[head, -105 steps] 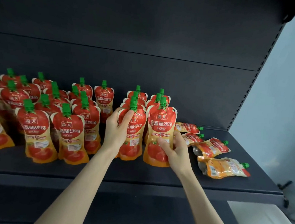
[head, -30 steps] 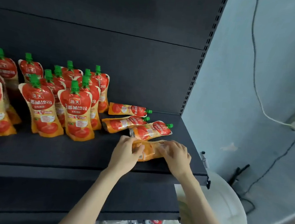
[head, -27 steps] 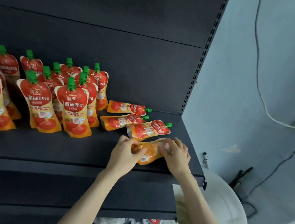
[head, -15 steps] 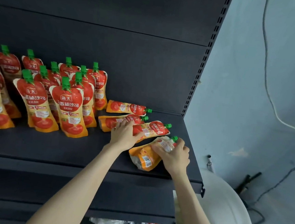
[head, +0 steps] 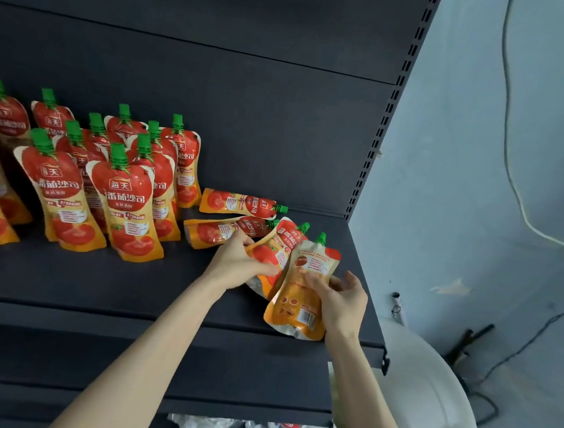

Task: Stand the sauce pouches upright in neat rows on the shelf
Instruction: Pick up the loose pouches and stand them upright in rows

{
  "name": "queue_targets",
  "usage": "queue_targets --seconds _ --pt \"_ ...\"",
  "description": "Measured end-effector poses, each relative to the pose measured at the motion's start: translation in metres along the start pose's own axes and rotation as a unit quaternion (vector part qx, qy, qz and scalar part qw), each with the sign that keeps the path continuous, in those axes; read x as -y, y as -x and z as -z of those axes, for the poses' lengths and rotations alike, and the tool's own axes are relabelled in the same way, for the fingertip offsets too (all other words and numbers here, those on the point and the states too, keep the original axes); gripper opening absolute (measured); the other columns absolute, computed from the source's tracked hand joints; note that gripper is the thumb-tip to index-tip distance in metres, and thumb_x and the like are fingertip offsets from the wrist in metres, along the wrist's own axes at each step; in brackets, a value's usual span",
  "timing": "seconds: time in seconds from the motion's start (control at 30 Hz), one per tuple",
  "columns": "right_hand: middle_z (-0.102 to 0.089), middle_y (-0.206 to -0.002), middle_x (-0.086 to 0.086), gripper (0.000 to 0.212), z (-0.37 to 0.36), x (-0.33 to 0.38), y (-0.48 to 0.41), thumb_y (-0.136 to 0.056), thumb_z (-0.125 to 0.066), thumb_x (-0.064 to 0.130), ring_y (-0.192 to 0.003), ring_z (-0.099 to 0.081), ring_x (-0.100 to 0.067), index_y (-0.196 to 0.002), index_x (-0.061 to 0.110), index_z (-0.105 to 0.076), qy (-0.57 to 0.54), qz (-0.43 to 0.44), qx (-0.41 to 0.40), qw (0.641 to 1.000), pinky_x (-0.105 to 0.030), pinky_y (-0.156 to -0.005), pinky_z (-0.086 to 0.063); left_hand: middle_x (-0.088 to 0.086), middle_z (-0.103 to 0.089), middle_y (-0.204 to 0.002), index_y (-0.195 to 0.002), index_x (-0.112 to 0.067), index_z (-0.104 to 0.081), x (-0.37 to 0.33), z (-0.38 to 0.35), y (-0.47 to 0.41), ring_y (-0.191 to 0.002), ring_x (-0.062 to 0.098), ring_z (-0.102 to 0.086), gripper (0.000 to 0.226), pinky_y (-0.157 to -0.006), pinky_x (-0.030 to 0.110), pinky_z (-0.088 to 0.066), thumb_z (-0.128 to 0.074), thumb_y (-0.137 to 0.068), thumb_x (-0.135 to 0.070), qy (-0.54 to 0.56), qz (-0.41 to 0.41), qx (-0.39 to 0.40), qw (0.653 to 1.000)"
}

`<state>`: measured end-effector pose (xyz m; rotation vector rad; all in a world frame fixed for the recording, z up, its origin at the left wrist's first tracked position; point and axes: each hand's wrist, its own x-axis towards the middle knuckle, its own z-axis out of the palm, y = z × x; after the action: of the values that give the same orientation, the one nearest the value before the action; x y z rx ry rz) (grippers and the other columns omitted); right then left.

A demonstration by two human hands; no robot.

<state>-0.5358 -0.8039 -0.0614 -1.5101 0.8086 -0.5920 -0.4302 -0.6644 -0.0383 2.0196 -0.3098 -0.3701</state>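
In my right grip (head: 341, 297), closed round it, the back-facing pouch (head: 300, 304) is now tipped nearly upright at the shelf (head: 97, 283) front; it lay flat a sec ago. My left grip (head: 235, 261) pinches the next pouch (head: 283, 244), half-raised. Two flat pouches (head: 240, 203) just beyond it, so 4 left to stand imo.

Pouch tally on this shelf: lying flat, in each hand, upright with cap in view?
Lying flat: 2, back pouch and front pouch, on the shelf.
Left hand: 1, red-faced pouch.
Right hand: 1, back-label pouch.
Upright pouches, cap in view: 10; more are cut off at the left edge.
Total: 14.
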Motion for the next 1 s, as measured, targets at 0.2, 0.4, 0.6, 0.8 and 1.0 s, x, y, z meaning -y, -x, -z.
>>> queue_targets --seconds 0.2,0.4,0.6,0.8,1.0 --pt "-0.073 -0.085 -0.002 0.011 -0.001 0.012 0.02 -0.08 -0.073 0.022 -0.078 -0.072 -0.022 -0.088 0.017 -0.069 -0.087 0.032 0.081 0.992 -0.04 -0.073 -0.059 -0.009 -0.068 -0.092 -0.094 -0.029 -0.062 0.017 0.013 0.059 -0.083 0.002 -0.065 0.033 -0.067 0.015 -0.05 -0.082 -0.068 -0.025 0.141 -0.077 -0.073 0.984" --pt "-0.07 -0.098 0.003 0.017 -0.021 0.024 0.058 -0.087 -0.065 0.02 -0.086 -0.07 -0.013 -0.102 0.023 -0.058 -0.128 0.097 0.166 0.973 -0.029 -0.069 -0.059 0.0 -0.07 -0.084 -0.087 -0.014 -0.062 0.037 0.037 0.113 -0.075 0.007 -0.067 0.029 -0.061 0.016 -0.052 -0.082 -0.068 -0.019 0.154 -0.096 -0.128 0.975" --pt "-0.069 -0.098 0.004 0.018 -0.049 0.033 0.099 -0.09 -0.061 0.021 -0.082 -0.07 -0.011 -0.102 0.03 -0.051 -0.144 0.128 0.202 0.96 -0.022 -0.059 -0.056 -0.002 -0.068 -0.089 -0.09 -0.014 -0.053 0.055 0.08 0.146 -0.083 0.009 -0.068 0.032 -0.064 0.02 -0.055 -0.079 -0.071 -0.017 0.148 -0.126 -0.161 0.968" --pt "-0.072 -0.09 0.014 0.019 -0.097 0.049 0.143 -0.092 -0.057 0.017 -0.085 -0.07 -0.007 -0.107 0.028 -0.056 -0.151 0.168 0.251 0.941 -0.019 -0.06 -0.054 -0.007 -0.066 -0.102 -0.107 -0.03 -0.052 0.08 0.141 0.172 -0.091 -0.001 -0.065 0.049 -0.064 0.014 -0.053 -0.079 -0.07 -0.012 0.183 -0.136 -0.172 0.958" --pt "-0.072 -0.097 0.006 0.017 -0.165 0.049 0.202 -0.093 -0.056 0.019 -0.087 -0.07 -0.014 -0.104 0.032 -0.058 -0.189 0.147 0.23 0.943 -0.03 -0.069 -0.058 -0.008 -0.07 -0.095 -0.103 -0.028 -0.059 0.118 0.221 0.184 -0.087 -0.002 -0.066 0.045 -0.062 0.012 -0.051 -0.081 -0.067 -0.011 0.177 -0.13 -0.127 0.967"
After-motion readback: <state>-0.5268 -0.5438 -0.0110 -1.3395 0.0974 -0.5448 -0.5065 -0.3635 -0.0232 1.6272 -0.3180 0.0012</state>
